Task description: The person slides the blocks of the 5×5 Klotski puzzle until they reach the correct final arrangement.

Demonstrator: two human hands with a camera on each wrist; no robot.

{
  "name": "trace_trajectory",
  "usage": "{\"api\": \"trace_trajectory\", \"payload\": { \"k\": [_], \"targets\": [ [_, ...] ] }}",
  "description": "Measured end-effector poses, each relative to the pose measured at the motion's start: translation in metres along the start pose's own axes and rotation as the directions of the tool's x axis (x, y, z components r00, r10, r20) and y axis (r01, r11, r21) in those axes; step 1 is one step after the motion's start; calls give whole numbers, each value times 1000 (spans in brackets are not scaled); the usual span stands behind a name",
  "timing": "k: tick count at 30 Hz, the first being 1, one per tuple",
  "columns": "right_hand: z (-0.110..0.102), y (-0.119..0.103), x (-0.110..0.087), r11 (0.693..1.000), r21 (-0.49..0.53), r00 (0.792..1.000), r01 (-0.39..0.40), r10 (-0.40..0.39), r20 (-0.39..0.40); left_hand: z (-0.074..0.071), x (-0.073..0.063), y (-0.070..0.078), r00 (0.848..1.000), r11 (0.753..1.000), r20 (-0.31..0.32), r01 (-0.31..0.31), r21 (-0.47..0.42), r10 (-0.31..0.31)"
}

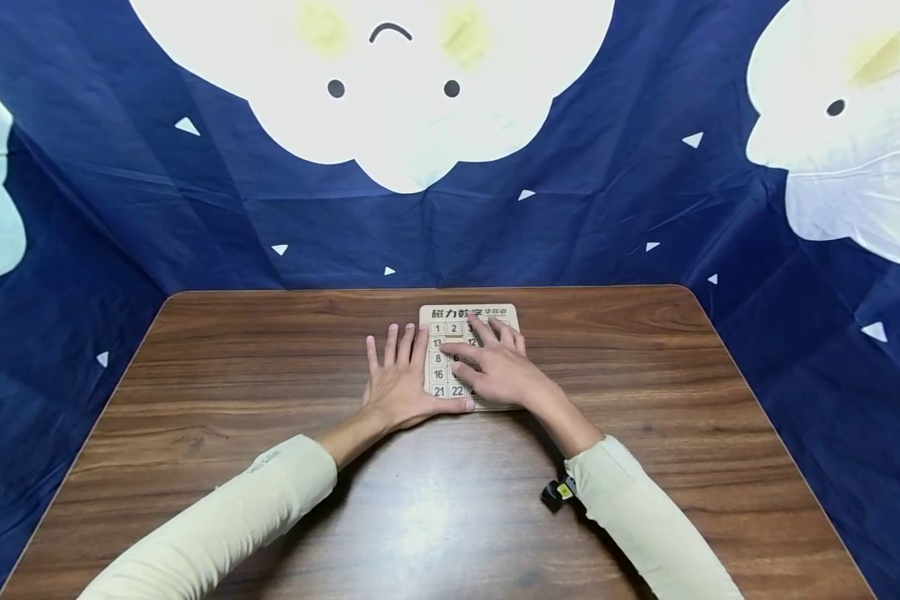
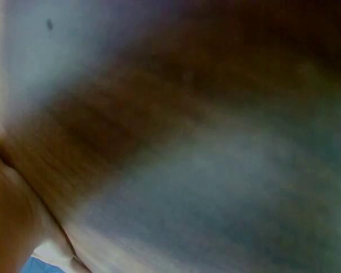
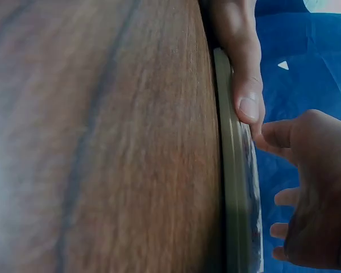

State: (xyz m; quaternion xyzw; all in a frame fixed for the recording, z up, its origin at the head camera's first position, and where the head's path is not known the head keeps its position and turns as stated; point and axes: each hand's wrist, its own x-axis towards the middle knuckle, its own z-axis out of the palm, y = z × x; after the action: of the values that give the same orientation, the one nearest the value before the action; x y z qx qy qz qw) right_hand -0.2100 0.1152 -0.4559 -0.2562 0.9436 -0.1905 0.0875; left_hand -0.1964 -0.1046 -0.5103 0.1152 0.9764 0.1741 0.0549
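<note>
A pale number sliding puzzle [image 1: 438,375] with printed characters along its top lies flat on the wooden table. My left hand [image 1: 399,392] is spread at its left side, the thumb stretched along the near edge. In the right wrist view that left thumb [image 3: 247,85] rests against the board's rim [image 3: 234,182]. Over the board, my right hand [image 1: 498,371] has its fingers spread, fingertips close over the number tiles, covering much of the right half. Tiles 1, 2, 8, 16, 21 and 22 show. The left wrist view has only part of the hand [image 2: 11,216] at its edge.
The brown wooden table [image 1: 232,375] extends around the board. A blue cloth [image 1: 195,217] with white clouds and small triangles hangs behind and at both sides. A small black device [image 1: 553,495] is strapped at the right wrist, below the pale sleeve [image 1: 645,517].
</note>
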Motion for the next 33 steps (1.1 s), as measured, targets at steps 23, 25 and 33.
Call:
{"api": "trace_trajectory", "payload": {
  "k": [23,25,33],
  "targets": [
    [2,11,-2,999,47,1000,-16,17,-25,-1,-1,-1,1000,1000,20,2,4,-2],
    [-1,4,-5,999,52,1000,2,-1,-16,-1,-2,-1,1000,1000,12,-7,1,7],
    [-3,-7,-10,1000,-4,1000,-8,8,29,-3,-2,1,1000,1000,3,-9,6,9]
  ]
}}
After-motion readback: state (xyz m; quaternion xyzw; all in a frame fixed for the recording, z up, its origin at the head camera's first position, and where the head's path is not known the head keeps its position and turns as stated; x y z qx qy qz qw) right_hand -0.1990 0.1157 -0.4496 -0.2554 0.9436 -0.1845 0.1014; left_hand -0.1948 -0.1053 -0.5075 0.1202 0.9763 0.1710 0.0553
